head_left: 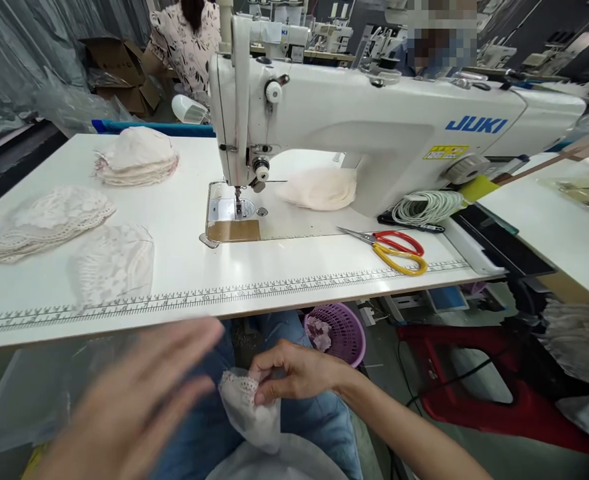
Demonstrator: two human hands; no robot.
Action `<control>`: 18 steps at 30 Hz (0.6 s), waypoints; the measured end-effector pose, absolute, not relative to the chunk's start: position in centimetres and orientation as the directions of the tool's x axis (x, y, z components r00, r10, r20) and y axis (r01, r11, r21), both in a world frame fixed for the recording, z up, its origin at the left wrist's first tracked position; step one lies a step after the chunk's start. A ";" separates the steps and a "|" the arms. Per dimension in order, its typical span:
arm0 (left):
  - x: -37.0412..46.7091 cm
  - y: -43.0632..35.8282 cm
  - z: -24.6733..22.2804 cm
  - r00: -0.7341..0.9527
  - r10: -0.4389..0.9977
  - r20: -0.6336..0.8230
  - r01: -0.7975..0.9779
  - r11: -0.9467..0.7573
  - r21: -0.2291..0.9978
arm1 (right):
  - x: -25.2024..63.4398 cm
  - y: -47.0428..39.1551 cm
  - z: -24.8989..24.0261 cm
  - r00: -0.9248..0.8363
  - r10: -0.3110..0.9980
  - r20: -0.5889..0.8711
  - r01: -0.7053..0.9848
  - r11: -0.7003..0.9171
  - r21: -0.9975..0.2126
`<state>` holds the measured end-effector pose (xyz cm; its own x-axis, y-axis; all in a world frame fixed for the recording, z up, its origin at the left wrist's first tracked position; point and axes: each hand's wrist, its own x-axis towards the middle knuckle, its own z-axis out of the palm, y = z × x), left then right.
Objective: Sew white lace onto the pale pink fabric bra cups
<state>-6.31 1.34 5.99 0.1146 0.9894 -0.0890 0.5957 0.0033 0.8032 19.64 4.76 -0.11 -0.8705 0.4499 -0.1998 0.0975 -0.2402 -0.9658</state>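
Note:
My right hand (294,375) pinches a small white lace-edged fabric piece (252,417) above my lap, thumb and fingers closed on its upper edge. The piece hangs down, curved like a cup. At the lower left, my left hand (139,400) is blurred by motion, its fingers stretched out and the thumb apart, with nothing visible in it. It is just below the table's front edge. Beyond both hands stands a white sewing machine (384,110), its presser foot (238,203) over the needle plate. Cream fabric pieces (322,189) lie under its arm.
On the left of the table (184,267) lie a cup-shaped fabric stack (137,157), a lace pile (44,223) and a single lace piece (114,263). Scissors (392,250) and coiled cord (427,207) lie right. A purple basket (347,333) stands below; people are behind.

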 end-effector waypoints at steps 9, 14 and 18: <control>-1.5 -1.1 -0.7 0.382 0.689 -0.616 0.103 0.631 0.769 | 20.5 4.7 -0.4 -0.862 0.450 -0.231 0.131 -0.243 -0.961; -1.3 -1.7 0.1 0.291 0.675 -0.678 0.037 0.700 0.713 | 20.4 4.3 -1.1 -0.852 0.464 -0.241 0.117 -0.280 -0.953; -1.1 -2.1 0.0 0.245 0.697 -0.674 0.014 0.693 0.721 | 20.1 4.0 -1.6 -0.831 0.505 -0.233 0.135 -0.224 -0.965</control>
